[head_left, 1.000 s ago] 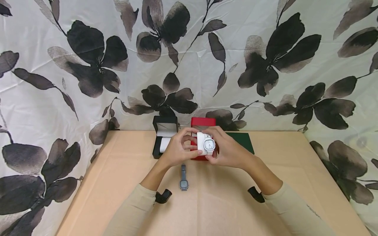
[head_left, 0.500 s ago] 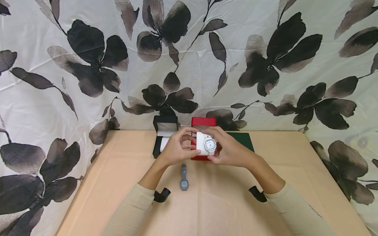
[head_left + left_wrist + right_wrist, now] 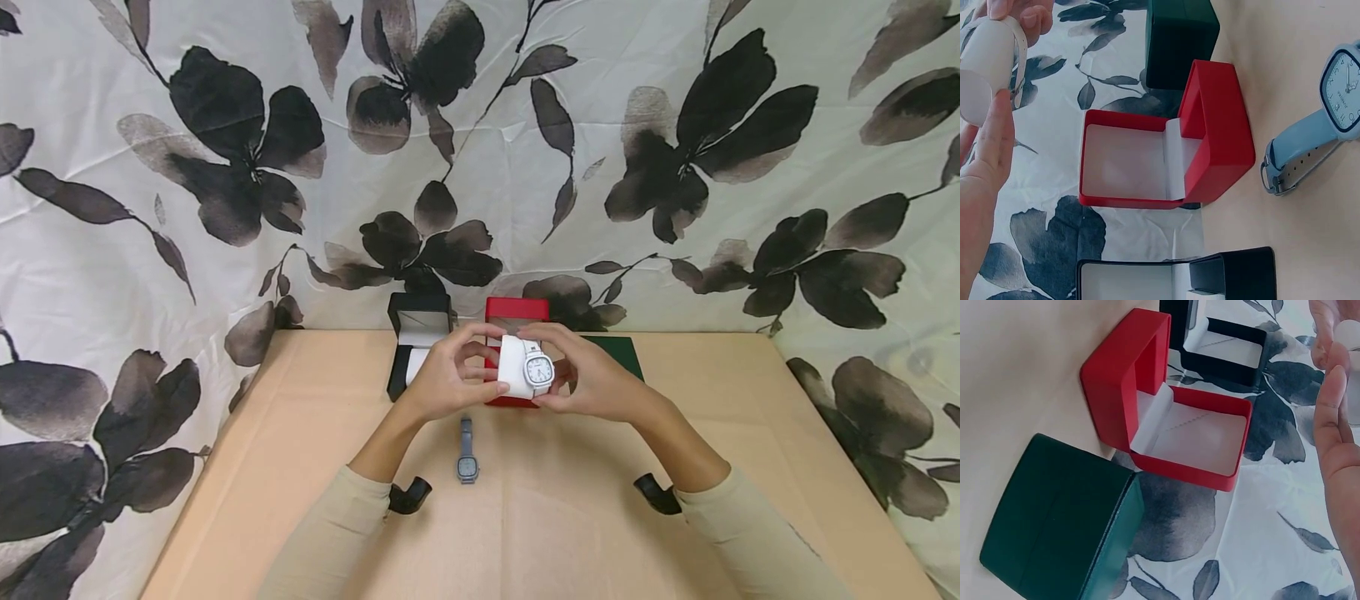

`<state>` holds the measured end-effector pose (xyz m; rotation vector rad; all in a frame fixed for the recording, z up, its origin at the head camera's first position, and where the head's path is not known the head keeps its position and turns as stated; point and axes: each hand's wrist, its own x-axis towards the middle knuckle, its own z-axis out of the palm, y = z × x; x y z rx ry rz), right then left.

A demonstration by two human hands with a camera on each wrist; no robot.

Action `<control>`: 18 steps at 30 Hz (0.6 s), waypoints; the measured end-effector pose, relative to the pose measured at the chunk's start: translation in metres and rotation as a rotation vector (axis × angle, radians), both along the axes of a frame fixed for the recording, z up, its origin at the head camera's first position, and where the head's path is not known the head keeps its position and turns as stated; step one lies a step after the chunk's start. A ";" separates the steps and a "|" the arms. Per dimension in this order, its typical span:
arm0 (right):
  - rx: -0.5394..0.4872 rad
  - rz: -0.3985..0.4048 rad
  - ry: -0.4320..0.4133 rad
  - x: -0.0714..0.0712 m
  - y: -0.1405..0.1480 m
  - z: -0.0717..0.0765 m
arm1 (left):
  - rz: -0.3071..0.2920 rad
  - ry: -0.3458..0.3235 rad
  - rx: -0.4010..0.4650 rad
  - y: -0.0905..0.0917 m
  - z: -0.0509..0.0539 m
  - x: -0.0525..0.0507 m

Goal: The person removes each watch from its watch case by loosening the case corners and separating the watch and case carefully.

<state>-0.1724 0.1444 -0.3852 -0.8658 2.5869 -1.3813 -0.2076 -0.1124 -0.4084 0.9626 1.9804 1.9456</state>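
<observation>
Watch [image 3: 538, 371]: white strap, rounded-square pale dial, and it's up off the table [image 3: 510, 542], right between the two hands, face turned toward the head camera.
Cushion [image 3: 513, 367]: white and rounded, the watch strap wrapped around it; the left wrist view picks out one pale round end.
Left hand [image 3: 442, 379]: grip on the cushion's left end, fingers bent over the top, thumb pressing low on the front.
Right hand [image 3: 596, 379]: grip on the watch side, a finger across the upper edge, thumb at the lower edge; the right wrist view cuts much of this off at its border.
Red box [image 3: 517, 310]: directly behind the held pair in the head view, lid up, base mostly hidden by the hands; both wrist views show its pale lining.
Black box [image 3: 408, 302]: just to the left of the red one, lid up as well, a white pad [image 3: 418, 363] sitting inside.
Green box [image 3: 618, 354]: over on the right, partly covered by the right hand, and it looks closed.
Second watch [image 3: 467, 468]: blue-grey, lying on the table in front of the boxes, dial nearer the person, strap stretching toward the boxes.
Sleeves [image 3: 330, 525]: beige, with a black mount [image 3: 410, 497] beside each wrist.
Cloth [image 3: 555, 250]: white with dark flowers and leaves, hanging behind the table.
</observation>
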 end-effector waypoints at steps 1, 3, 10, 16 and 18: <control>-0.002 0.000 -0.004 0.000 0.000 -0.001 | 0.002 0.001 0.003 0.000 0.000 0.000; -0.004 0.000 -0.008 0.000 0.001 -0.003 | 0.007 0.003 0.009 0.000 -0.001 0.001; -0.017 -0.017 0.016 -0.001 0.002 -0.001 | 0.025 -0.006 0.016 0.000 -0.003 0.001; -0.058 -0.024 -0.005 -0.001 0.002 -0.001 | 0.027 0.008 0.037 0.000 -0.004 0.001; -0.065 -0.028 -0.004 -0.001 0.002 -0.002 | 0.027 0.013 0.042 0.000 -0.003 0.001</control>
